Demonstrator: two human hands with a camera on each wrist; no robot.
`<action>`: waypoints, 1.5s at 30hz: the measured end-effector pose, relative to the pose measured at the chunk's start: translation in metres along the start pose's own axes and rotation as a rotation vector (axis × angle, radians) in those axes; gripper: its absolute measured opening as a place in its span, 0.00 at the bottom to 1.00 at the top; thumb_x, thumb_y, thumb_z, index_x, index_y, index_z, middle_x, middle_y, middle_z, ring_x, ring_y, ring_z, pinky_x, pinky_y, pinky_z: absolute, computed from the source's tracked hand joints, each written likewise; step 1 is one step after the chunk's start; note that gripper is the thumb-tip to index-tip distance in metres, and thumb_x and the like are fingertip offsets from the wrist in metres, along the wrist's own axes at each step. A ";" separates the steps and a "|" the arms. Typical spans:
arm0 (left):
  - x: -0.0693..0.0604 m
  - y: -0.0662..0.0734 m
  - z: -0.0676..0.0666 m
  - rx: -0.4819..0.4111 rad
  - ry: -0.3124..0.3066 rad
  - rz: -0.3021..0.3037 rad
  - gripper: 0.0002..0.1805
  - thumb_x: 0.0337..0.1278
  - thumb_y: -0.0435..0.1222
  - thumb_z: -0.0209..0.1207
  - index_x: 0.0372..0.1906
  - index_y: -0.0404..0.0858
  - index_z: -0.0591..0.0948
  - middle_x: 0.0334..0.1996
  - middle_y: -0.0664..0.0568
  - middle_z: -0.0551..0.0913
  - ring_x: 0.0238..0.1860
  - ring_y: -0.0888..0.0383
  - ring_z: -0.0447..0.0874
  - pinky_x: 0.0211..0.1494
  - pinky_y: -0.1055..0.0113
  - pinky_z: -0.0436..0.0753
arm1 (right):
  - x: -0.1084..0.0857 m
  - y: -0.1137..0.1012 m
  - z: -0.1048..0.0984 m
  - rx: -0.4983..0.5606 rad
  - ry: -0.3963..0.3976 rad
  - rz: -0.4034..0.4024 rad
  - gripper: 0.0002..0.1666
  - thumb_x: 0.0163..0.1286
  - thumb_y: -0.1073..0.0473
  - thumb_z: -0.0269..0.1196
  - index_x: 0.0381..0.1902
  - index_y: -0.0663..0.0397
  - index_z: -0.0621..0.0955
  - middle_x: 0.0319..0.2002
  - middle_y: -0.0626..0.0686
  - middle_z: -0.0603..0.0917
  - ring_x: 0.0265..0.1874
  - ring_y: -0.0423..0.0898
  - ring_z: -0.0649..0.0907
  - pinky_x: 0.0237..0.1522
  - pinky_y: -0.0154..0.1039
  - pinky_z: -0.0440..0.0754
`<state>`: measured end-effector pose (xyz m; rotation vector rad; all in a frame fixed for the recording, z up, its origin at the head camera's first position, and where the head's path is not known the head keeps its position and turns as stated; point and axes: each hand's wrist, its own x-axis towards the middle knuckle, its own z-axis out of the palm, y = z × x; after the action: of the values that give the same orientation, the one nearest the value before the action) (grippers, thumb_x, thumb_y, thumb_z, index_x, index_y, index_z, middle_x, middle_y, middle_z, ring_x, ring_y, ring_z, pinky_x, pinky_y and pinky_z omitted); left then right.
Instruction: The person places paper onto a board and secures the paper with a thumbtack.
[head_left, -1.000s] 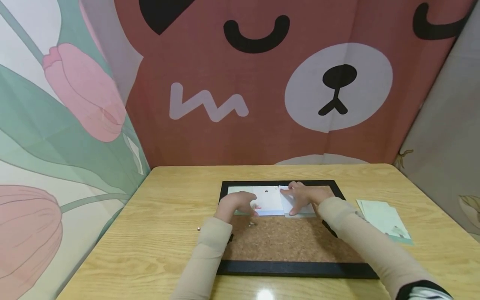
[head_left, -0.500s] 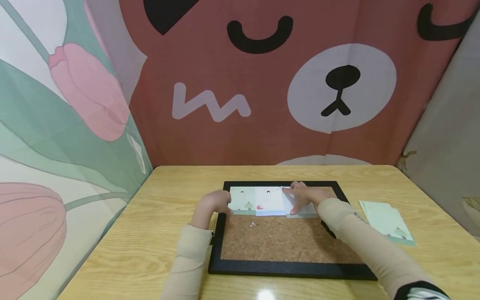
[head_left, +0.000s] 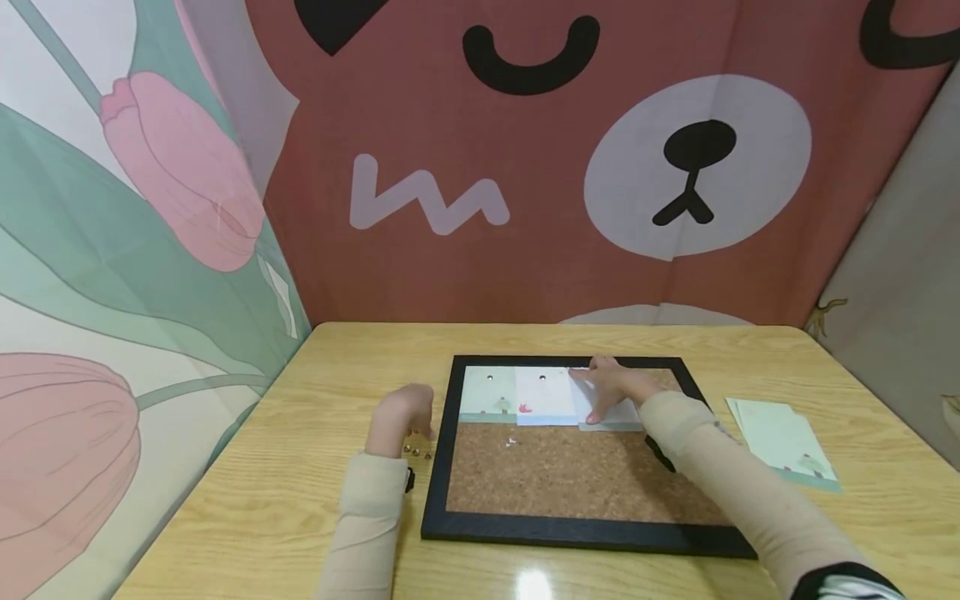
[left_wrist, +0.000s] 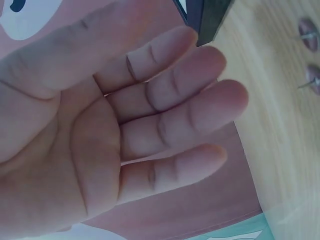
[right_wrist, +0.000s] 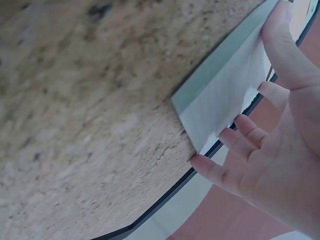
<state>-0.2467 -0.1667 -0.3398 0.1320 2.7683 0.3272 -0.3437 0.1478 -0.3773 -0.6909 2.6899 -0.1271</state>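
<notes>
My left hand is over the table just left of the corkboard, near several small metal pushpins. In the left wrist view that hand has its fingers extended and holds nothing; two pins lie at the right. My right hand presses a card onto the board's upper part, fingers spread, and in the right wrist view its fingertips touch the card. To its left are a white card and a green card, each with a pin near its top.
A stack of pale green cards lies on the table right of the board. Small clear bits are on the cork below the cards. A black frame edges the board. Printed cloth hangs behind the table.
My left hand has moved left, from over the pinned cards past the frame to the pins on the table. My right hand stays on its card. The view has shifted slightly.
</notes>
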 end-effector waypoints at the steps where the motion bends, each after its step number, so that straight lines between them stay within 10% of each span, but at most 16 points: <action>1: 0.001 -0.001 0.001 -0.004 -0.006 -0.005 0.10 0.40 0.30 0.67 0.21 0.31 0.77 0.17 0.47 0.76 0.18 0.55 0.75 0.21 0.69 0.74 | 0.000 0.000 0.000 0.004 0.001 0.001 0.60 0.40 0.44 0.72 0.67 0.53 0.56 0.49 0.61 0.61 0.47 0.53 0.62 0.46 0.49 0.66; 12: 0.006 -0.002 0.012 0.004 -0.101 -0.100 0.09 0.37 0.24 0.66 0.21 0.32 0.76 0.16 0.47 0.75 0.15 0.59 0.69 0.19 0.70 0.70 | -0.002 -0.001 0.003 0.037 -0.011 0.030 0.58 0.44 0.44 0.71 0.68 0.52 0.54 0.55 0.63 0.59 0.51 0.55 0.61 0.48 0.54 0.66; 26: 0.010 -0.006 0.019 0.078 -0.120 -0.041 0.10 0.38 0.21 0.61 0.11 0.32 0.77 0.09 0.51 0.69 0.11 0.62 0.62 0.14 0.73 0.62 | -0.005 0.002 0.009 0.056 -0.005 0.045 0.59 0.43 0.45 0.71 0.68 0.52 0.54 0.57 0.63 0.58 0.52 0.56 0.60 0.49 0.55 0.65; 40: 0.013 -0.006 0.020 -0.086 0.004 -0.045 0.11 0.44 0.19 0.54 0.37 0.29 0.74 0.19 0.44 0.74 0.10 0.60 0.64 0.12 0.71 0.65 | -0.008 0.003 0.008 0.063 0.012 0.063 0.59 0.42 0.43 0.70 0.68 0.52 0.55 0.59 0.62 0.58 0.55 0.56 0.60 0.50 0.57 0.65; 45: 0.015 -0.007 0.019 -0.084 0.034 -0.048 0.07 0.46 0.21 0.54 0.33 0.30 0.74 0.16 0.44 0.75 0.09 0.59 0.64 0.12 0.71 0.66 | -0.005 0.005 0.010 0.032 0.046 0.051 0.56 0.42 0.41 0.70 0.66 0.55 0.59 0.59 0.60 0.60 0.56 0.56 0.62 0.51 0.56 0.65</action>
<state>-0.2542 -0.1672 -0.3634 0.0401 2.7808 0.4365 -0.3387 0.1544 -0.3857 -0.6168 2.7406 -0.1743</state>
